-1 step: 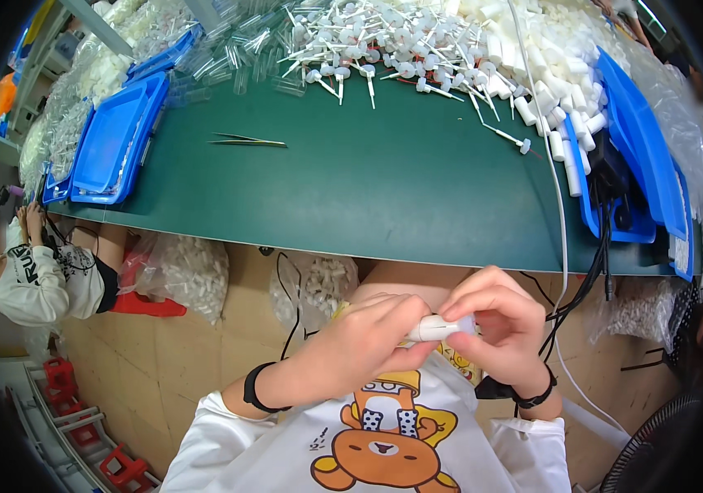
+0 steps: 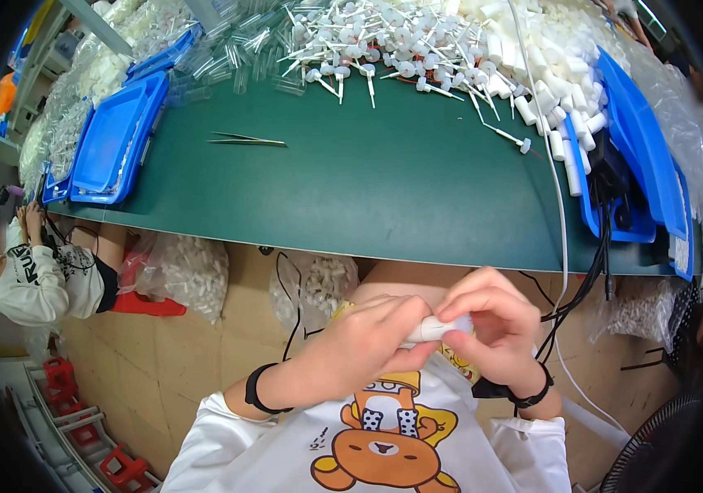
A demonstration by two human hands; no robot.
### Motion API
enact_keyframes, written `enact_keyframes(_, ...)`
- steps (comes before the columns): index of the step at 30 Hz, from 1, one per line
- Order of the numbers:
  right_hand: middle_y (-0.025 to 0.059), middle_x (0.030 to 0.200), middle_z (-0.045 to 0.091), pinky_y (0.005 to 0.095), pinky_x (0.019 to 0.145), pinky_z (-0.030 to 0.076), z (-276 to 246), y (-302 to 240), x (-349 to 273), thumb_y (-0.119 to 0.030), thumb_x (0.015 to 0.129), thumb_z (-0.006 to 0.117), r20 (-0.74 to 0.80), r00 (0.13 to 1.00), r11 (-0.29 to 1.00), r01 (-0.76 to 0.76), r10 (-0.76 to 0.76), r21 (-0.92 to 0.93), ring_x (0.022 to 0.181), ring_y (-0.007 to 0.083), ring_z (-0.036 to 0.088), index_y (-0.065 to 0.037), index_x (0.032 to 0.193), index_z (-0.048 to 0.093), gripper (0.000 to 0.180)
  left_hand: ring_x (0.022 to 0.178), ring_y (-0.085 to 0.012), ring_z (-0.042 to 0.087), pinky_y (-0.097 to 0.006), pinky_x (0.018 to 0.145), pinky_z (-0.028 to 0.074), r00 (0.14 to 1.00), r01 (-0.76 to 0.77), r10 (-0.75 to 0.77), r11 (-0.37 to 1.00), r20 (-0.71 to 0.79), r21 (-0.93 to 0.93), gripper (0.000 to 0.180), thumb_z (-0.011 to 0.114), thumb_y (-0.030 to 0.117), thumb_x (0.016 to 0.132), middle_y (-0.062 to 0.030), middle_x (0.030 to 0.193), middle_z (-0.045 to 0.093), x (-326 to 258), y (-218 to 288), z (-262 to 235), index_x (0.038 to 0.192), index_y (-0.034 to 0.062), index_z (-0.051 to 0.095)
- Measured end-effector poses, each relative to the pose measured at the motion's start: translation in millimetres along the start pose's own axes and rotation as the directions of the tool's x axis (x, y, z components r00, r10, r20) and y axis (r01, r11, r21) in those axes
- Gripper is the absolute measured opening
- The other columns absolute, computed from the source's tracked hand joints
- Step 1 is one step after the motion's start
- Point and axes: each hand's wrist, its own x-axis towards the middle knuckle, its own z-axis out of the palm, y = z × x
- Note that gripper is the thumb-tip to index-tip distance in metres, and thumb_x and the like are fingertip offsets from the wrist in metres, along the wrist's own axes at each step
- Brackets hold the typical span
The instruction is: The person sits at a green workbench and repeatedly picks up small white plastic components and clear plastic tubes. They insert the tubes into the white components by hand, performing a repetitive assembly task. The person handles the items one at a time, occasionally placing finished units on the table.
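Above my lap, just in front of the table edge, both hands meet on a small white cylinder (image 2: 427, 329). My left hand (image 2: 372, 333) is closed around its left end, thumb below and fingers over the top. The thumb and fingertips of my right hand (image 2: 495, 324) pinch the other end, where a translucent, cap-like piece (image 2: 461, 324) shows between them. My fingers hide part of the cylinder. On the green table (image 2: 335, 189) beyond, slim metal tweezers (image 2: 246, 140) lie at the left.
Stemmed white parts (image 2: 392, 49) with red wires are heaped at the back, beside clear tubes (image 2: 240, 62) and white cylinders (image 2: 561, 107). Blue trays (image 2: 109, 135) flank the table. A white cable (image 2: 561, 246) hangs down at my right. Another person (image 2: 47, 275) sits at the left.
My right fingertips have shifted very slightly left along the white cylinder. Everything else stays as it was.
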Motion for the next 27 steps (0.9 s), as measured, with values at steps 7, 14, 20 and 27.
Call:
enact_keyframes(7, 0.0080, 0.100, 0.057, 0.0304, 0.078, 0.037, 6, 10, 2, -0.004, 0.068, 0.068, 0.079, 0.993, 0.980, 0.101, -0.088, -0.173, 0.087, 0.0175, 0.044, -0.004, 0.083, 0.066, 0.015, 0.060, -0.0285, 0.053, -0.037, 0.054, 0.043, 0.999, 0.050, -0.049, 0.982, 0.009, -0.182, 0.028, 0.063, 0.015, 0.078, -0.0123, 0.068, 0.051, -1, 6, 1, 0.090, 0.0014, 0.042)
enact_keyframes(14, 0.0134, 0.116, 0.049, 0.0329, 0.085, 0.037, 14, 20, -1, -0.014, 0.075, 0.065, 0.071, 0.996, 0.995, 0.046, -0.052, 0.085, 0.102, 0.0225, 0.043, -0.003, 0.087, 0.065, 0.017, 0.067, -0.0261, 0.055, -0.035, 0.056, 0.042, 0.923, 0.291, -0.179, 0.904, 0.340, -0.312, 0.028, 0.056, 0.019, 0.083, -0.0135, 0.077, 0.054, 1, 9, -6, 0.096, -0.0009, 0.041)
enact_keyframes(20, 0.0137, 0.122, 0.048, 0.0364, 0.093, 0.036, 17, 38, -13, -0.015, 0.080, 0.060, 0.101, 0.992, 0.996, -0.077, 0.072, 0.051, 0.113, 0.0250, 0.043, -0.001, 0.111, 0.056, 0.035, 0.078, -0.0170, 0.053, -0.031, 0.067, 0.042, 0.900, 0.421, -0.238, 0.687, 0.364, -0.593, 0.033, 0.047, 0.020, 0.091, -0.0102, 0.082, 0.053, 5, -12, 16, 0.113, -0.0038, 0.040)
enact_keyframes(27, 0.0148, 0.123, 0.048, 0.0346, 0.095, 0.037, 6, 33, -12, -0.013, 0.085, 0.055, 0.145, 0.938, 0.821, -0.347, 0.316, 0.454, 0.114, 0.0212, 0.047, 0.003, 0.120, 0.049, 0.039, 0.078, -0.0113, 0.046, -0.027, 0.069, 0.040, 0.939, 0.345, -0.240, 0.655, 0.248, -0.673, 0.030, 0.043, 0.020, 0.094, -0.0043, 0.090, 0.048, -4, -22, 29, 0.115, -0.0009, 0.042)
